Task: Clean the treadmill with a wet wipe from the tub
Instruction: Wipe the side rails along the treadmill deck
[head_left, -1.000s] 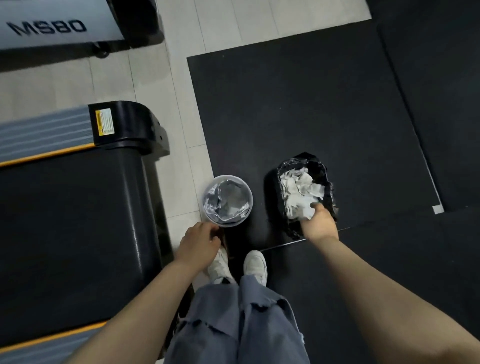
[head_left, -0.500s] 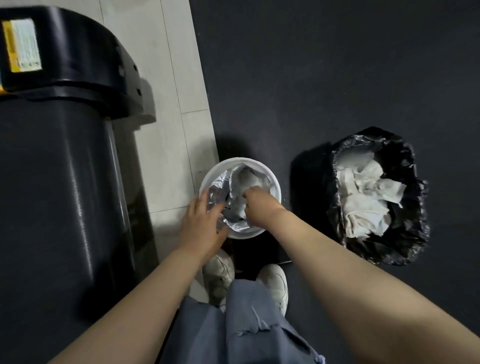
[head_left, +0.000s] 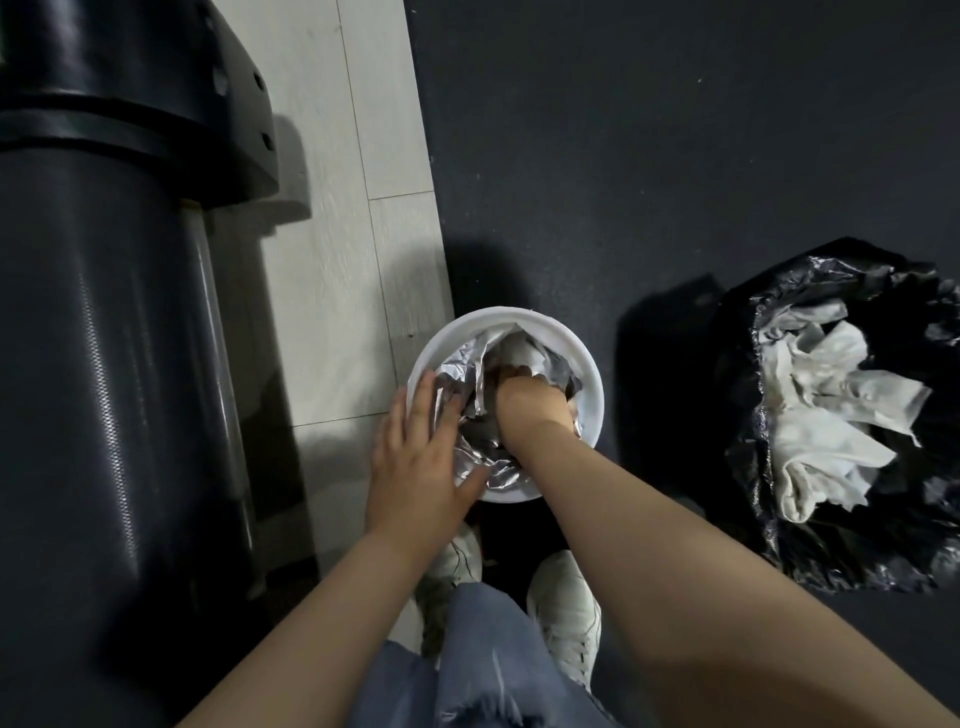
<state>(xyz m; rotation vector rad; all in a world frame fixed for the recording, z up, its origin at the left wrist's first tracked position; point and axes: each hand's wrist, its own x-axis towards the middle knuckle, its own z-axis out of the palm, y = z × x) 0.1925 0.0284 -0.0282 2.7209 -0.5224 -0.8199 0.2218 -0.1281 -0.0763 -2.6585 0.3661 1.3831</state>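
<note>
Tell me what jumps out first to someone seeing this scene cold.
Both hands meet at the white tub on the floor in the centre: the right hand reaches down into its silver foil liner, the left hand rests on the rim. On the right, a black bin bag holds crumpled white wipes. The dark treadmill fills the left.

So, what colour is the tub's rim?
White; the tub rim shows best in the head view.

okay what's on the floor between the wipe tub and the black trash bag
Nothing: in the head view, only bare dark mat with the bag's shadow lies between the tub and the trash bag. The right forearm crosses above the near end.
</note>
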